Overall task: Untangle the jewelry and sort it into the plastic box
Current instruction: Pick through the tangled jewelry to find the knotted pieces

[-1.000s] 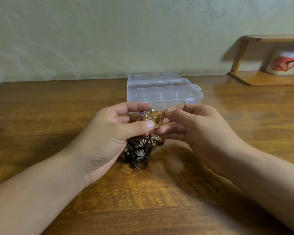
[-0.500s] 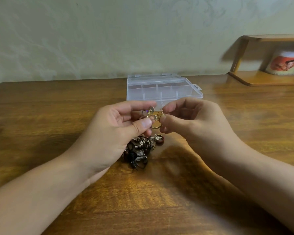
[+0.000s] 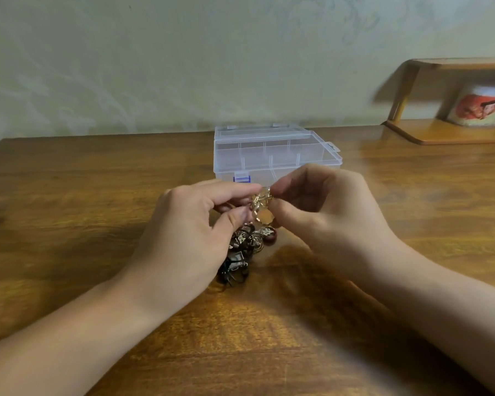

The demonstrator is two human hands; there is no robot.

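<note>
Pinching a gold jewelry piece (image 3: 261, 205) at frame center, the left hand (image 3: 193, 232) and right hand (image 3: 330, 212) each hold 1 side; the tangle (image 3: 245, 247) lies below on the surface (image 3: 69, 212). Tugging could tighten knots; the plastic box (image 3: 272, 151) behind looks closed.

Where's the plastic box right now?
Head view: the plastic box sits closed on the wooden table, centre, just behind both hands, near the wall.
</note>
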